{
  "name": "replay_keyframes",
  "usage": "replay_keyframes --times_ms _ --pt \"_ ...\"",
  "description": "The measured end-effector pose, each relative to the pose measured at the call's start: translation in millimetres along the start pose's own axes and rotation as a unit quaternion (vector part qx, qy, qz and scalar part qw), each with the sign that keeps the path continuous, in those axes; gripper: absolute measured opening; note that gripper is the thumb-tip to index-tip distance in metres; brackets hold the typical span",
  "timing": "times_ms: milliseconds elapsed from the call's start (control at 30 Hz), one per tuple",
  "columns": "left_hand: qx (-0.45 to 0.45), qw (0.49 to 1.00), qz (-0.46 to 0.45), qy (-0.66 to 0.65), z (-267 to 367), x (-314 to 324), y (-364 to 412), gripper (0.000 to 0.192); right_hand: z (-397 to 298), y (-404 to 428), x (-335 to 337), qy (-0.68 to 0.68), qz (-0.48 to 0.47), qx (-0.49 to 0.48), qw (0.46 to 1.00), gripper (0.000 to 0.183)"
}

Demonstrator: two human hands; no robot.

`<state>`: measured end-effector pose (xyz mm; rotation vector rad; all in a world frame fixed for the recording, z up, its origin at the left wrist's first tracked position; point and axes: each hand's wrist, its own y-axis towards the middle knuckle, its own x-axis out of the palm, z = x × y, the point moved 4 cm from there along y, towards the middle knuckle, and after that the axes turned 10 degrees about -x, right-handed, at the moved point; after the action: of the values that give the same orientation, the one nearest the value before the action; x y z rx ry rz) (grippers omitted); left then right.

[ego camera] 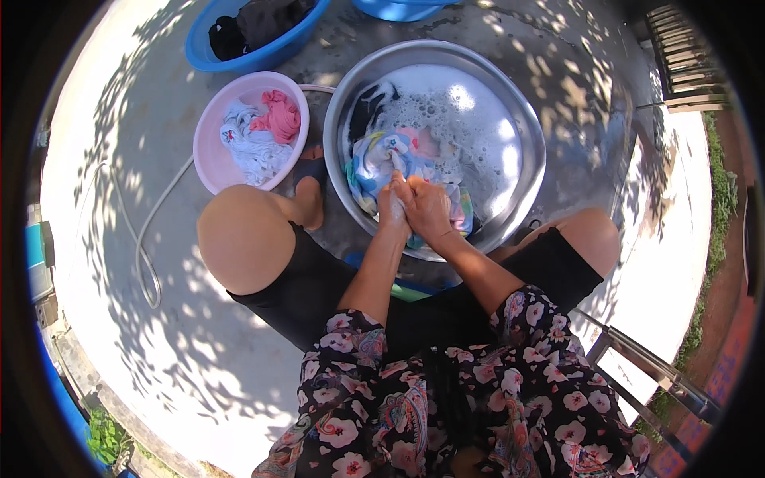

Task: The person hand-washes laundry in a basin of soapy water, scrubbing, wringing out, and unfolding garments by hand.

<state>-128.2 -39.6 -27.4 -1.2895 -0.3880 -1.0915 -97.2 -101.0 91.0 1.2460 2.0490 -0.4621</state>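
Observation:
A large round metal basin (535, 149) of sudsy water stands between my knees. In its near part lies a wet, colourful patterned cloth (382, 158). My left hand (394, 206) and my right hand (427, 206) press together over it, both closed on the bunched fabric; some of it sticks up just beyond my fingers, and part spreads out to the right. White soap foam (466, 95) covers much of the water. A dark garment (366, 113) lies half sunk at the basin's left side. How the cloth is gripped between the palms is hidden.
A pink plastic basin (205, 134) with white and coral-pink clothes stands left of the metal basin. Beyond it is a blue tub (263, 63) with dark clothes. Another blue tub (406, 11) shows at the top edge. A pale hose (140, 251) curls over the concrete at left. Metal rails (651, 358) stand at lower right.

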Motion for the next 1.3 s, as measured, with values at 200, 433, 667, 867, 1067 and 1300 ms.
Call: replay_keyframes --times_ms 200,433,667,867,1067,1300 --pt "-0.001 0.959 0.23 0.167 -0.2 73.5 -27.8 0.037 69.6 8.4 -12.3 0.065 0.031 0.129 0.989 0.039" --pt "0.01 0.961 0.25 0.117 -4.4 64.1 -18.5 0.033 44.1 -1.5 -8.9 0.041 0.046 0.06 0.996 0.037" --pt "0.018 0.999 0.039 -0.006 -2.0 28.9 -7.5 0.033 8.6 -9.0 1.3 -0.007 0.016 -0.04 0.999 0.038" --pt "0.004 0.984 0.157 -0.082 3.1 48.0 -14.8 0.032 14.1 0.4 -7.9 0.053 0.037 0.008 0.998 0.038" --pt "-0.027 0.958 0.254 0.129 1.7 75.9 -21.4 0.034 81.8 9.8 -7.4 0.03 0.026 0.093 0.995 0.036" --pt "-0.024 0.95 0.279 0.14 4.4 58.3 -21.6 0.034 39.5 1.5 -6.5 -0.116 0.058 -0.14 0.982 0.027"
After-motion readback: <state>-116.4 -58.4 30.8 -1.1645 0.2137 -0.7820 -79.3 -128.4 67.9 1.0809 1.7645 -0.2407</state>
